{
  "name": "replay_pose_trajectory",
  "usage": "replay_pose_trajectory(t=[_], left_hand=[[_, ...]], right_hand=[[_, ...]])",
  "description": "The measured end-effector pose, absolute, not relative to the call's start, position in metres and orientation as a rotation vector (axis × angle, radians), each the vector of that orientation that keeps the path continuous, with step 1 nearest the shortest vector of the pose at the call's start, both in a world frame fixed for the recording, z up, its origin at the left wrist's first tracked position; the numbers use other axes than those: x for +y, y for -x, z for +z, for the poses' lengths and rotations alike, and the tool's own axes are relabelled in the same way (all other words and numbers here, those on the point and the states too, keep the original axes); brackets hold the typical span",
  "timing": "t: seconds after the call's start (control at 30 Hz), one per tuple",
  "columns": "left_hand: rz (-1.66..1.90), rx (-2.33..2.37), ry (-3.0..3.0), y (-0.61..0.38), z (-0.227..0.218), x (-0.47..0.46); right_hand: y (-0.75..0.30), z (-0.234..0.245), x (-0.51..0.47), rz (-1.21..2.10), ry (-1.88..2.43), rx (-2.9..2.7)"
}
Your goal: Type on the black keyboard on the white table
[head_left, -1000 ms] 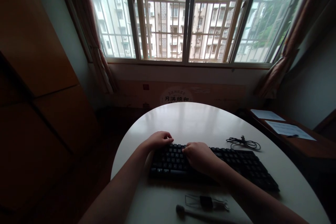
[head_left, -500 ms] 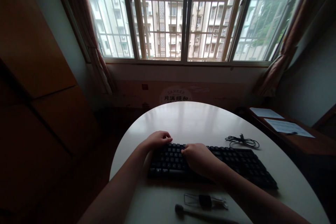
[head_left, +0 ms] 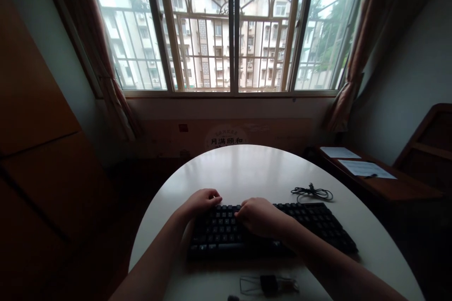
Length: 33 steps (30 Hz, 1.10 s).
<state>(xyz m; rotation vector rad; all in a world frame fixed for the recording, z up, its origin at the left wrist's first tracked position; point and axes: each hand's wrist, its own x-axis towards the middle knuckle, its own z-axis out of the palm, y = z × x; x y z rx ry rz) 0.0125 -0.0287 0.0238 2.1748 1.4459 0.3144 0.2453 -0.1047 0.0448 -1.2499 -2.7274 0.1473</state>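
A black keyboard (head_left: 310, 225) lies across the round white table (head_left: 247, 169). My left hand (head_left: 200, 201) curls over the keyboard's far left corner, fingers bent onto the top edge. My right hand (head_left: 259, 216) rests on the keys left of the keyboard's middle, fingers bent down and pinching at a key; what is between the fingertips is hidden. Both forearms reach in from the bottom of the view.
The keyboard's coiled black cable (head_left: 312, 192) lies behind it. A wire keycap puller (head_left: 268, 285) lies at the near table edge, a brush tip (head_left: 233, 298) beside it. Papers (head_left: 365, 168) rest on a wooden side table at the right. Window and curtains stand behind.
The view has tilted up and shifted right, so table and keyboard sit lower and further left in frame. Both hands hold the same places on the keyboard.
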Motion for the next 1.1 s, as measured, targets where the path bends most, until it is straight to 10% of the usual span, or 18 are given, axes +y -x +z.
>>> replay_pose_trajectory(t=[1.1], left_hand=[[1.084, 1.674, -2.012, 0.024, 0.027, -0.006]], right_hand=[[-0.248, 0.003, -0.074, 0.498, 1.100, -2.421]])
